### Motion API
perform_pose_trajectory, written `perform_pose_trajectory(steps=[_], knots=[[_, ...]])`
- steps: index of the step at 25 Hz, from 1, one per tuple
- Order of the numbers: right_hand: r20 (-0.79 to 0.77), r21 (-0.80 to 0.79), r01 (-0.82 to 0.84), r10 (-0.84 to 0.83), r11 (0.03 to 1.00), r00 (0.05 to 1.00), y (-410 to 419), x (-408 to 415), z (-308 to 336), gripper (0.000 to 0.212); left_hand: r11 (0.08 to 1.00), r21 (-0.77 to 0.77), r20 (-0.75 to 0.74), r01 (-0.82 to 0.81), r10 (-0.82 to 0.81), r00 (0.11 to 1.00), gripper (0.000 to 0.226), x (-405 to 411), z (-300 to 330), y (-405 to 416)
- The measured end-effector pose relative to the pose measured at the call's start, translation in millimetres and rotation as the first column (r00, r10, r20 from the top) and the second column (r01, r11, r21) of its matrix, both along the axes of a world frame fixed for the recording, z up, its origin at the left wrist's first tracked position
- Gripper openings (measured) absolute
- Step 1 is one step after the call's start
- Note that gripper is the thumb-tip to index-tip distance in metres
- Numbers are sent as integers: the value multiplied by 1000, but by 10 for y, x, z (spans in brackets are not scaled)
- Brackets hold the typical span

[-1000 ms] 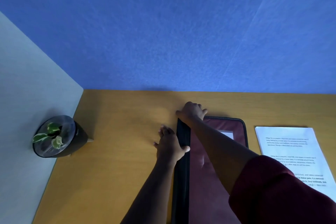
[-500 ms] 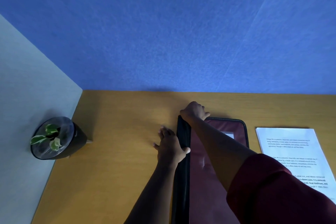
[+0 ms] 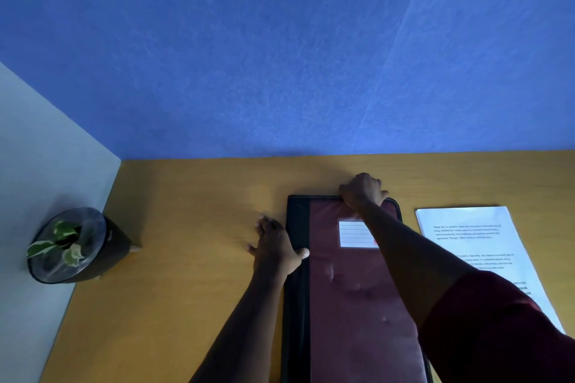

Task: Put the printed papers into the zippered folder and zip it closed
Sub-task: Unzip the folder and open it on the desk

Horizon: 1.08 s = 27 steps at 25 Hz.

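Note:
The zippered folder (image 3: pixel 357 305), maroon with a black spine and a white label (image 3: pixel 353 233), lies flat and closed on the desk in front of me. My left hand (image 3: pixel 273 246) braces its left edge, thumb on the black spine and fingers spread on the wood. My right hand (image 3: pixel 362 190) reaches over the folder and is closed on its far edge near the right corner, where the zipper runs. What its fingers pinch is hidden. The printed papers (image 3: pixel 473 236) lie in a stack to the right of the folder, partly covered by my red sleeve.
The wooden desk (image 3: pixel 186 258) ends at a blue partition wall (image 3: pixel 280 56) at the back and a grey panel on the left. A small potted plant in a dark pot (image 3: pixel 71 246) stands at the left edge.
My right hand has slid rightward along the folder's far edge, from the left corner toward the right corner. The label has come into full view. My left hand stays on the spine.

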State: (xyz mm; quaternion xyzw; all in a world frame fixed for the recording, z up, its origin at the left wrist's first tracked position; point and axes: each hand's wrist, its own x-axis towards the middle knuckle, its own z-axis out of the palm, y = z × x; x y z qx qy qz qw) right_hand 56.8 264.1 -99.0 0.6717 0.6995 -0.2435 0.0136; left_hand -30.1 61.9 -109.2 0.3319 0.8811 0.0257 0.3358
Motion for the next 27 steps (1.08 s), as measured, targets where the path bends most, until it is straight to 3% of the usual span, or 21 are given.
perform_pose_trajectory(steps=[10, 13, 18, 20, 23, 27], knots=[[-101, -5, 168, -168, 986, 981, 294, 867, 72, 29, 1000, -15, -22, 14, -14, 1000, 120, 8, 14, 7], [-126, -27, 148, -150, 989, 981, 349, 993, 67, 22, 1000, -14, -14, 16, -16, 1000, 119, 0, 20, 6], [-137, 142, -133, 153, 981, 979, 410, 1274, 51, 17, 1000, -11, -23, 27, -27, 999, 117, 5, 17, 10], [-158, 192, -252, 283, 948, 946, 425, 1354, 26, 26, 1000, -11, -27, 26, -26, 999, 116, 10, 24, 14], [-92, 175, -456, 476, 873, 875, 462, 1373, 5, 45, 1000, -7, -33, 25, -25, 999, 116, 15, 35, 10], [-27, 157, -607, 618, 779, 786, 549, 1391, -14, 47, 999, -10, -33, 34, -34, 999, 114, 1, 21, 4]])
